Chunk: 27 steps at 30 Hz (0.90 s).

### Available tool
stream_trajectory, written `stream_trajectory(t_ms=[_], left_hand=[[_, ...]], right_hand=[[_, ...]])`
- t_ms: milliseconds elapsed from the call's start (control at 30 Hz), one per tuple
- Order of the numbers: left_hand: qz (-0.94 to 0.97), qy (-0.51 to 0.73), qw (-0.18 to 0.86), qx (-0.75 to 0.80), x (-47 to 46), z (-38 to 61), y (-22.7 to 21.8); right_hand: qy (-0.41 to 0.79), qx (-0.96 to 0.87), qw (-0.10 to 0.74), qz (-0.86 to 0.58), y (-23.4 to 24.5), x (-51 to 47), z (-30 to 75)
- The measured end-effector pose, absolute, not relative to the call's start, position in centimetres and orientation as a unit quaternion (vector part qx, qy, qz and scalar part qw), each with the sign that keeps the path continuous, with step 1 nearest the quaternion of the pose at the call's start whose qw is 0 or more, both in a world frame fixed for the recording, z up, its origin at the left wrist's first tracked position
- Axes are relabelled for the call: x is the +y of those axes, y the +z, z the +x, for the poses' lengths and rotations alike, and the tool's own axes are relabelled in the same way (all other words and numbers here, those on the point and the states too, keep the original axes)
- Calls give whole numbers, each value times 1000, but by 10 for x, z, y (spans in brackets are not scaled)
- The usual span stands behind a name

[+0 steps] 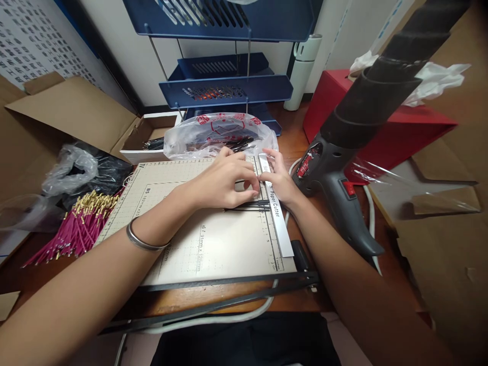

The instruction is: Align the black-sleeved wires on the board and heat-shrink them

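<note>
A cream paper cutter board (179, 229) with printed grid lines lies on the table. Along its right side runs a white bar (280, 223) lettered "Paper Cutter". My left hand (231, 180) is over the board, its fingers curled down on thin black cords (249, 205) that lie crosswise and reach the bar. Its fingertips are partly hidden. At the bar's far end is my right hand (281, 180), thumb on the bar and fingers apart along its outer edge. The cutter's dark handle (301, 255) is at the near right corner.
A clear bag (224, 134) with black cords lies behind the board. Magenta cords with gold tips (82, 223) are piled left, near an open carton (72, 109). A grey heat gun (343, 203) and red box (400, 127) stand right. Blue shelves (224, 89) rise behind.
</note>
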<state>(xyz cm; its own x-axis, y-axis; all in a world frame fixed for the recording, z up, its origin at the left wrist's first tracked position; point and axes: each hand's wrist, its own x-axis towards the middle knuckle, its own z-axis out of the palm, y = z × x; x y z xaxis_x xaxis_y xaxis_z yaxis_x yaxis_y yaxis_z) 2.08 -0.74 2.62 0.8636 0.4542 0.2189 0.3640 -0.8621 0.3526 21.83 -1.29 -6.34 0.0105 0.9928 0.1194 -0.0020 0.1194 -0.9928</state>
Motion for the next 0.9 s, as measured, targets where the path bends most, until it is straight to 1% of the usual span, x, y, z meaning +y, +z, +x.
stream_trajectory(t_ms=[300,467,733,900], left_hand=[[959,112,183,185,-5,24,23],[964,106,154,188,-4,22,24],[956,140,117,230,8,10,20],[949,157,114,249,10,7,21]], right_hand=[[470,-511,546,-469,-58,-16,216],[470,-518,539,-469,-59,-14,218],[499,-511,530,-457,-58,-17,223],[491,-525,527,-452,-58,-19,224]])
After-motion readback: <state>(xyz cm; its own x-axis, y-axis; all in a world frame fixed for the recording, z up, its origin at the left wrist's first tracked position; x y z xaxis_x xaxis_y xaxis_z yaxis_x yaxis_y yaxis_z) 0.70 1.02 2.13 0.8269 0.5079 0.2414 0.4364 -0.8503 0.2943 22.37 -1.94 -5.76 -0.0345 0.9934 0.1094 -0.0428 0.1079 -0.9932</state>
